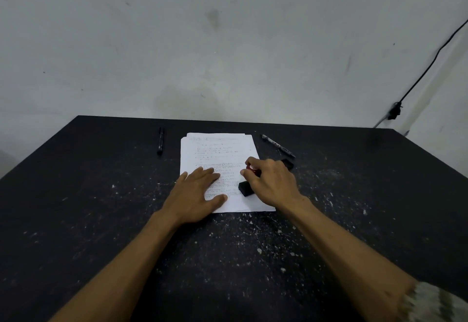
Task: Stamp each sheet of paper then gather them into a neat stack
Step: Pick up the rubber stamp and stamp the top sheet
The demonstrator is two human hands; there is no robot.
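Note:
A loose pile of white printed sheets (pixel 220 152) lies on the black table (pixel 101 207), its edges slightly out of line. My left hand (pixel 196 193) rests flat on the lower left part of the top sheet, fingers spread. My right hand (pixel 272 182) grips a stamp (pixel 246 188) with a black base and a red top. The stamp's base sits on the lower right part of the top sheet.
A black marker (pixel 160 141) lies left of the sheets and a pen (pixel 278 145) lies to their right. A small black object (pixel 288 163), partly hidden by my right hand, sits beside the pen. White specks cover the table. A wall stands behind; a cable (pixel 425 68) runs down it.

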